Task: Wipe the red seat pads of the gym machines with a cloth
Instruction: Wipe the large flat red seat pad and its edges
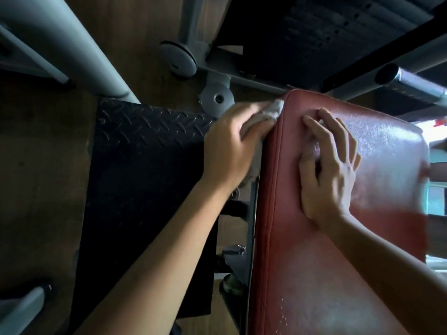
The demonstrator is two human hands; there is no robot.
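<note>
A long red seat pad (314,250) runs from the bottom of the view up to the centre right, with a stitched seam along its left edge. My left hand (227,146) grips a pale grey cloth (266,114) and presses it against the pad's left side edge near the top corner. My right hand (331,163) lies on top of the pad with fingers spread, pressing into the surface. Most of the cloth is hidden under my left hand.
A black tread-plate footplate (145,165) lies left of the pad on a brown floor. Grey machine frame tubes (79,44) cross the upper left. A black weight stack (314,32) stands beyond the pad, and a chrome bar end (408,85) juts in at upper right.
</note>
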